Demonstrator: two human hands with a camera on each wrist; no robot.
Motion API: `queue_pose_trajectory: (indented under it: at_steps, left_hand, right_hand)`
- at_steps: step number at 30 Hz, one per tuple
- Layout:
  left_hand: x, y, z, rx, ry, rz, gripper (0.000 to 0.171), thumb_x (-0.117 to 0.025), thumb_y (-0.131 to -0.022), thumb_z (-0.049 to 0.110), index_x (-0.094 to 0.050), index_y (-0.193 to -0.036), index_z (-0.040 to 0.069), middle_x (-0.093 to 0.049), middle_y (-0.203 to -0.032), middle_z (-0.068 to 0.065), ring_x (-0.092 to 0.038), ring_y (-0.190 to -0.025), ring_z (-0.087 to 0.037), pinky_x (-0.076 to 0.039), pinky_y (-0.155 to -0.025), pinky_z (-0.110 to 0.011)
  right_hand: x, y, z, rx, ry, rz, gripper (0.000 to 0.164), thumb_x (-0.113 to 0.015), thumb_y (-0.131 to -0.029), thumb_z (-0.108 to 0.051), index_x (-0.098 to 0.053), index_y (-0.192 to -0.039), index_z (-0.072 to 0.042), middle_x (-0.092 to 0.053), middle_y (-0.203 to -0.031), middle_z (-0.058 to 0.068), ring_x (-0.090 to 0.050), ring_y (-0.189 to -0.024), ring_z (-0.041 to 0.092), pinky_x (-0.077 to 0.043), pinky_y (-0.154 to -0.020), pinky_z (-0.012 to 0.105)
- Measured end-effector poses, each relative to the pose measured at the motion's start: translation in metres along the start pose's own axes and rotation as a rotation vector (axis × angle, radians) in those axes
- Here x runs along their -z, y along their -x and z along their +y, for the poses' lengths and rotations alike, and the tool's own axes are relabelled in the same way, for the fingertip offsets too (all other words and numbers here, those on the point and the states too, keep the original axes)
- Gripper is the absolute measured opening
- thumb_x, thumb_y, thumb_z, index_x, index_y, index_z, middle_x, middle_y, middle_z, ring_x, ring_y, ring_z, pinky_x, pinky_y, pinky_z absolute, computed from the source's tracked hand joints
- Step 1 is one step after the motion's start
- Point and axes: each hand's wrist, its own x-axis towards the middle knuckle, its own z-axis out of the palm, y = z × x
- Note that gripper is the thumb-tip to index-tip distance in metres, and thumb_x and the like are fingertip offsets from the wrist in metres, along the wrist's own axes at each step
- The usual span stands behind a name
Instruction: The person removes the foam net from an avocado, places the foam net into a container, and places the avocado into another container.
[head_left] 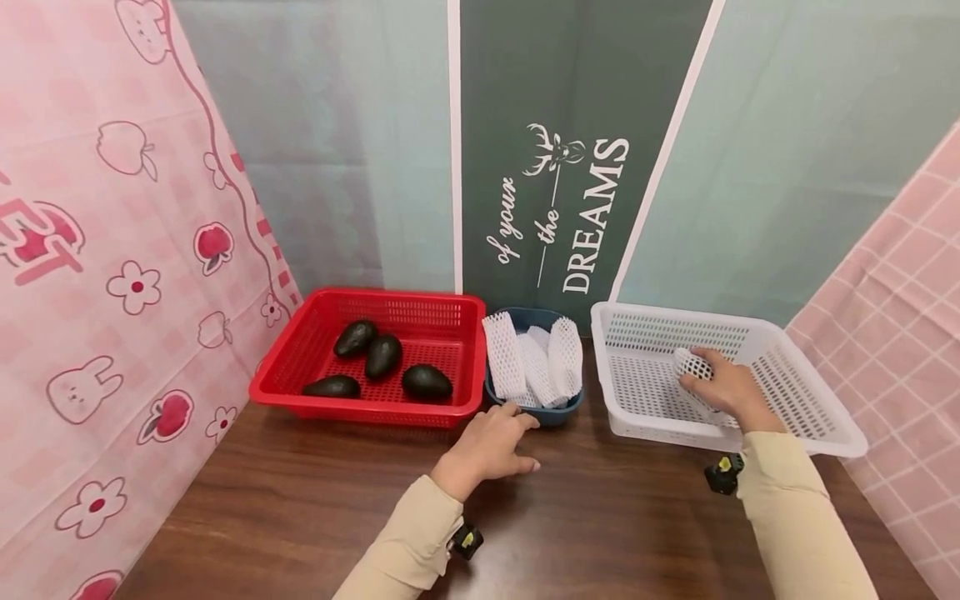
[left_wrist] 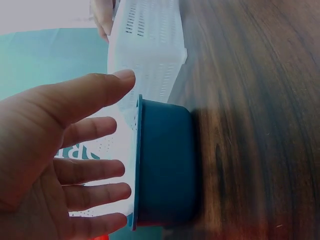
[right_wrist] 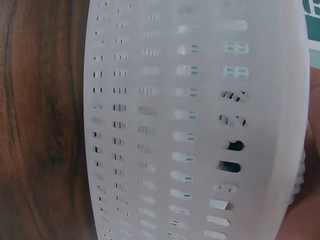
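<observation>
In the head view my right hand [head_left: 729,388] is inside the white basket [head_left: 622,412], gripping an avocado in a white foam net sleeve [head_left: 690,364]. Dark skin shows through the mesh. The basket's slotted wall [right_wrist: 165,125] hides most of that hand in the right wrist view. My left hand [head_left: 487,446] hovers at the front of a small blue bin [head_left: 551,417], fingers extended and holding nothing. Several empty foam net sleeves [head_left: 536,367] are heaped in this bin. The left wrist view shows the left palm [left_wrist: 30,165] beside the bin's rim, thumb spread.
Left of the blue bin stands a red basket [head_left: 367,410] with several bare avocados [head_left: 384,357] in it. All the containers are in a row on a brown wooden table [head_left: 585,533]. Printed cloths [head_left: 360,167] hang behind and at both sides.
</observation>
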Motion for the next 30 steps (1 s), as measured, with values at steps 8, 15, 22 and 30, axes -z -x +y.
queue_pose_trajectory:
  at_steps: [8,15,22,30]
  left_hand:
    - [-0.001,0.016,-0.003,-0.063,-0.020,0.094,0.045,-0.066,-0.069,0.043,-0.059,-0.108,0.021,-0.053,-0.100,-0.001,-0.050,-0.087,-0.017,-0.041,-0.071,-0.032]
    - [0.001,0.028,-0.014,-0.078,-0.009,0.177,0.045,-0.066,-0.069,0.041,-0.059,-0.108,0.020,-0.053,-0.101,-0.002,-0.050,-0.089,-0.017,-0.041,-0.075,-0.034]
    - [-0.001,0.037,-0.022,-0.083,0.013,0.202,0.045,-0.065,-0.070,0.041,-0.058,-0.109,0.020,-0.052,-0.104,-0.004,-0.049,-0.094,-0.018,-0.040,-0.077,-0.036]
    - [-0.003,0.044,-0.032,-0.109,0.052,0.253,0.042,-0.067,-0.070,0.037,-0.059,-0.107,0.018,-0.053,-0.103,-0.004,-0.050,-0.093,-0.017,-0.041,-0.077,-0.036]
  right_hand:
    - [0.004,0.020,-0.013,0.023,-0.021,0.059,0.065,-0.050,-0.081,-0.041,-0.031,-0.131,-0.003,-0.040,-0.111,0.036,-0.038,-0.092,0.053,-0.033,-0.066,0.058]
    - [0.008,0.028,-0.028,0.054,-0.011,0.177,0.063,-0.057,-0.077,-0.038,-0.036,-0.130,-0.013,-0.041,-0.100,0.034,-0.038,-0.086,0.042,-0.033,-0.057,0.050]
    - [0.005,0.037,-0.039,0.096,-0.032,0.258,0.062,-0.061,-0.073,-0.031,-0.038,-0.129,-0.014,-0.038,-0.098,0.032,-0.037,-0.082,0.037,-0.031,-0.053,0.043]
    - [0.003,0.047,-0.048,0.179,-0.053,0.373,0.064,-0.065,-0.068,-0.021,-0.042,-0.127,-0.018,-0.039,-0.097,0.026,-0.037,-0.081,0.034,-0.030,-0.054,0.042]
